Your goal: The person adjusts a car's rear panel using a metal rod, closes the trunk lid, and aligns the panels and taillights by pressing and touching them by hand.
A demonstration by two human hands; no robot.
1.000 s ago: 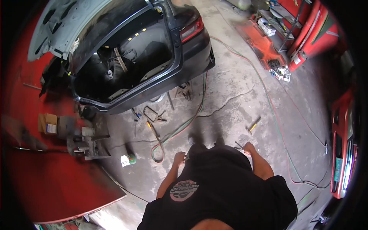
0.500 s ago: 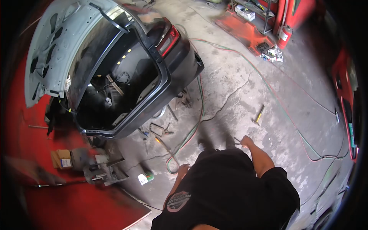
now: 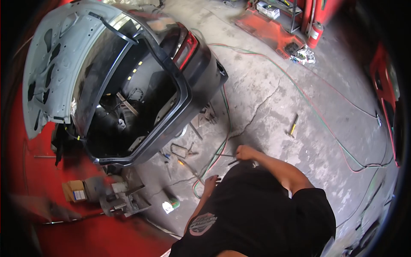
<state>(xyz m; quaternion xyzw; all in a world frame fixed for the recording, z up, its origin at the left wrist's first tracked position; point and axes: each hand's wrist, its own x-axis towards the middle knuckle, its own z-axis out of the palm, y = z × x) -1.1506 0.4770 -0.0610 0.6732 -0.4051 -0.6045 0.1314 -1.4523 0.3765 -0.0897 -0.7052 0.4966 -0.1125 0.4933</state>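
Note:
My right hand [image 3: 245, 152] is closed round a thin dark tool [image 3: 225, 156] in front of my body; the tool's shaft points left. Lower and to the left, my left hand [image 3: 211, 183] is beside my shirt with its fingers curled; a small dark bit shows at the fingertips, too small to name. Green and red hoses [image 3: 228, 124] run over the floor ahead of both hands. A clamp [image 3: 182, 150] and other tools lie on the floor near the car. Off to the right lies a hammer with a yellow handle [image 3: 293, 127].
The dark car body [image 3: 201, 81] with its open trunk stands at the upper left, its lid [image 3: 55, 60] raised. A green and white can [image 3: 172, 204] and a cardboard box [image 3: 75, 190] are lower left. A fire extinguisher [image 3: 315, 34] stands upper right.
My right hand has moved left across the front of my body with the tool. My left hand has shifted slightly up and right. The view has turned, so the car appears lower and more tilted.

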